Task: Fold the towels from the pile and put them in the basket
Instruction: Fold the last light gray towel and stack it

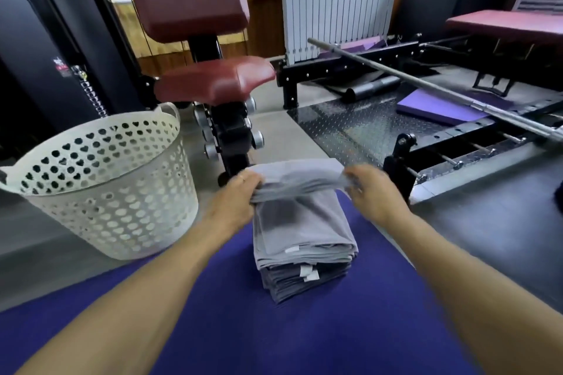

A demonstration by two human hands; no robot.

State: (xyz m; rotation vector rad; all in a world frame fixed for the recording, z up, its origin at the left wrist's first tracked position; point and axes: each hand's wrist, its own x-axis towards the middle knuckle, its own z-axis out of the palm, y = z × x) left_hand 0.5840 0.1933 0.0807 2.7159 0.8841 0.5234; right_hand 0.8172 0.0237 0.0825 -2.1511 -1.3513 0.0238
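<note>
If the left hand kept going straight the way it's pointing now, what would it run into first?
Probably the black base of the machine seat just beyond the towel pile. The left hand, its grip on the top towel, points forward; depth is uncertain.

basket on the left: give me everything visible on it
The basket is an off-white, plastic-looking tub, round and tapering toward its base, its wall perforated with rows of heart-shaped holes. A loop handle rises from the far rim; another handle is partly visible at the left edge of the frame. It stands upright on the grey floor, beside the purple mat, left of the towel pile. What shows of its inside holds no towels. Neither hand touches it.
</note>
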